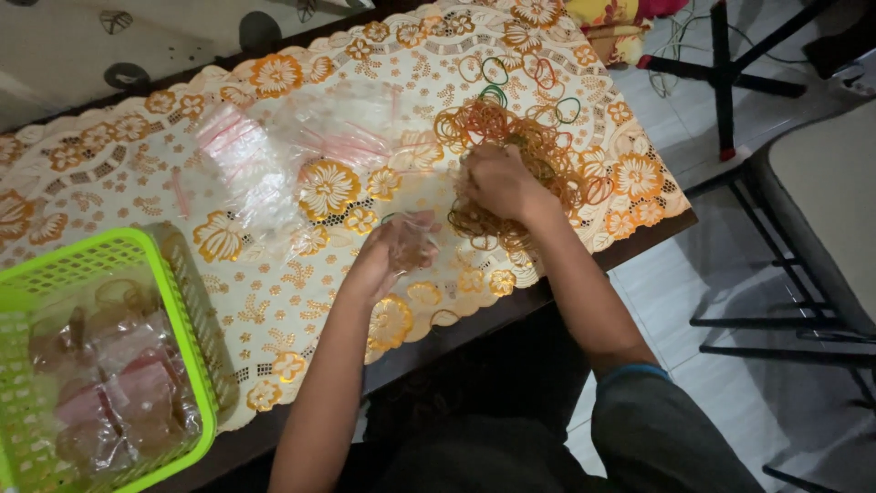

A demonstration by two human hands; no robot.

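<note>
My left hand (pixel 383 260) holds a small clear plastic bag (pixel 415 239) with some rubber bands in it, just above the tablecloth. My right hand (pixel 497 181) is closed over a pile of orange and brown rubber bands (pixel 547 151), pinching some of them. A few green and red bands (pixel 495 71) lie at the far edge of the pile. A heap of empty clear plastic bags with red strips (pixel 274 155) lies to the left of both hands.
A green plastic basket (pixel 187 338) at the lower left holds several filled bags of rubber bands. The table (pixel 511 306) carries a cream cloth with orange flowers. Chair legs (pixel 776 319) and a black stand (pixel 725 82) are on the tiled floor at right.
</note>
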